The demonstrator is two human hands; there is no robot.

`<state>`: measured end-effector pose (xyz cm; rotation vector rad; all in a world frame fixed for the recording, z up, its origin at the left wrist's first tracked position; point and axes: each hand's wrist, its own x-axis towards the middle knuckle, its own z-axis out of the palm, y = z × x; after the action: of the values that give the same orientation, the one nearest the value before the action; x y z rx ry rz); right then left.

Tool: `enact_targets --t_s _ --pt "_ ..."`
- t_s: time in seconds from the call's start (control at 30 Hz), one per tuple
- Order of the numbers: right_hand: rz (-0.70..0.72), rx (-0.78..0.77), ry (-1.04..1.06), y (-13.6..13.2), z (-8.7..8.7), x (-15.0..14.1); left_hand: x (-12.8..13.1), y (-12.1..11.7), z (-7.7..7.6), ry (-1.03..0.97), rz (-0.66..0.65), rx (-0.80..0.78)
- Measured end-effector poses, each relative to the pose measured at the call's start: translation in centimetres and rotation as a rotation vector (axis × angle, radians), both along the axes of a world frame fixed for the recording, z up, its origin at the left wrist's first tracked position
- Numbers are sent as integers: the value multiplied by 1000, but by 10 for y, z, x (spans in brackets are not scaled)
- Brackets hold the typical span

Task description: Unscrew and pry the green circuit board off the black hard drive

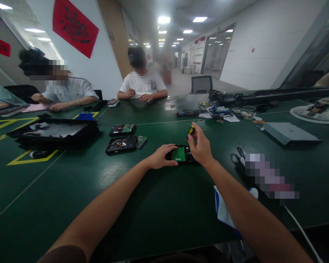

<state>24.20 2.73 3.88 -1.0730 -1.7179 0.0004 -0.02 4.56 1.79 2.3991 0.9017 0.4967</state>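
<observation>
Across the green table (pixel 134 212), a person (pixel 142 83) in a white shirt is seated, and a red poster (pixel 76 29) is hung on the white wall to the left. On the near side of the table, a hard drive (pixel 189 157) with a green circuit board (pixel 179 154) is laid flat. Its left end is clasped by the left grip (pixel 164 156). By the right grip (pixel 199 145), closed, a yellow-and-black tool (pixel 191 130) is held upright near the drive's right end. Farther left, two more drives (pixel 120 144) are set between a black tray (pixel 83 133) and the left grip.
</observation>
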Motion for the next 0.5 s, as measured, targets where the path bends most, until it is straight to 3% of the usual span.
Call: enact_targets --t_s 0.5 --pt "-26 22 -20 1 -1 1 0 1 1 18 0 1"
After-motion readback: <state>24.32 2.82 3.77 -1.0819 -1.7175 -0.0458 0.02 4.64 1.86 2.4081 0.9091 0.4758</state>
